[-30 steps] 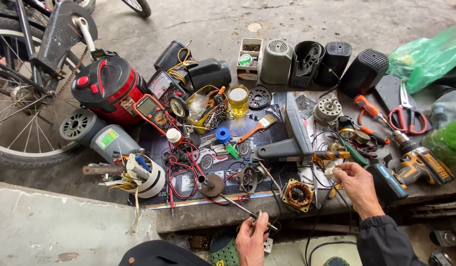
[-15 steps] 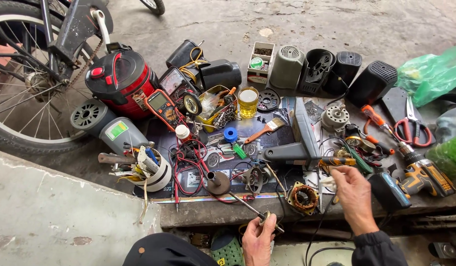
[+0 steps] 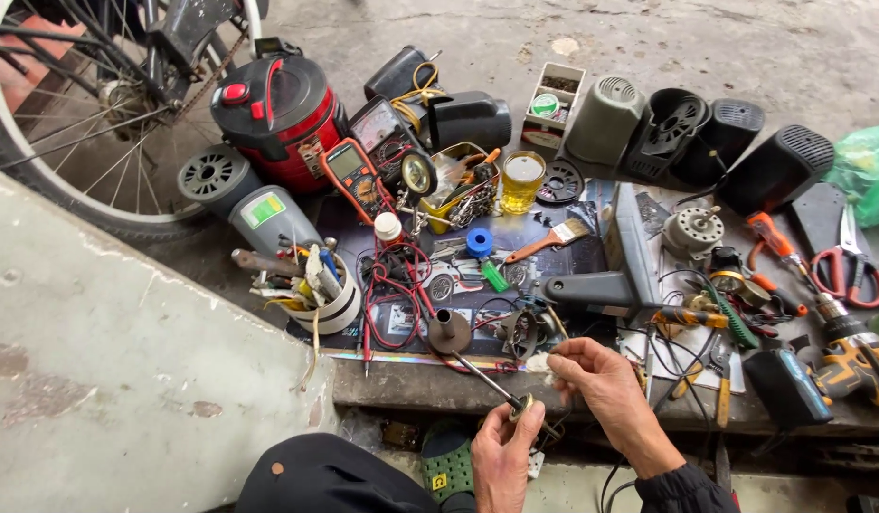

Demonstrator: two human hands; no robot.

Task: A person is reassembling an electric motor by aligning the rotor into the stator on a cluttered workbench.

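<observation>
Head view, the only one I have, so here goes. My left hand is low and near, at the front edge of the bench, fingers closed on the near end of a thin metal rod with a small round collar right at my fingertips. The rod runs up and left from there to a dark cone-shaped piece sitting on the mat.

My right hand has moved in. Half a second ago it was out to the right, over the copper-wound coil and the loose wires; now it sits just right of the rod's near end, fingers pinched together on a small pale scrap, maybe cloth or paper, too small to tell. The two hands are now close together where before they were well apart, so as I read it the work has gone from fetching to tending the rod's tip.

The view has also swung left: more of the pale concrete ledge fills the near left. Farther back, the red canister is at far left, the glass of yellow liquid in the middle, and the yellow drill at near right, none of them touched.
</observation>
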